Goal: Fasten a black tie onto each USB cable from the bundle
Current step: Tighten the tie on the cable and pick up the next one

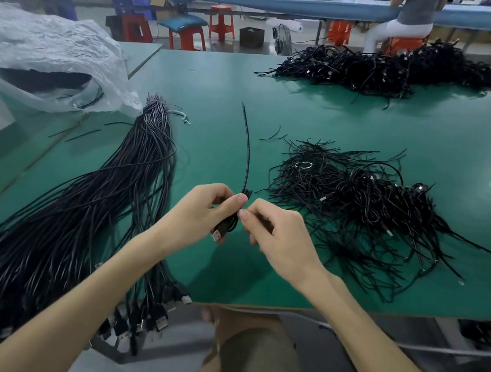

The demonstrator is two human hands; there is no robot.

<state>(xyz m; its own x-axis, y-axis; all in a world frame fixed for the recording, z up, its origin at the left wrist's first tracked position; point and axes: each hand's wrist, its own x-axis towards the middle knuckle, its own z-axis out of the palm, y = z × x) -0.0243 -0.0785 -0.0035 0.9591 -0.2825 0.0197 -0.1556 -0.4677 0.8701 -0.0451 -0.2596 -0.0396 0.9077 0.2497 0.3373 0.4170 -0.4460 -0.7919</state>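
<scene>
My left hand [203, 208] grips a coiled black USB cable [226, 227] above the green table; its plug pokes out below my fingers. A long black tie [247, 148] rises from the coil and curves up and away. My right hand [275, 233] pinches at the coil right beside my left thumb. A big bundle of black USB cables [78, 210] lies on the left, its plugs hanging over the near table edge. A loose pile of black ties and cables [354, 200] lies on the right.
A crumpled clear plastic bag [46, 56] sits at the far left. Another heap of black cables [393, 71] lies at the table's [220, 82] far right. Beyond it a person sits on a red stool at a blue bench. My knee is below the table edge.
</scene>
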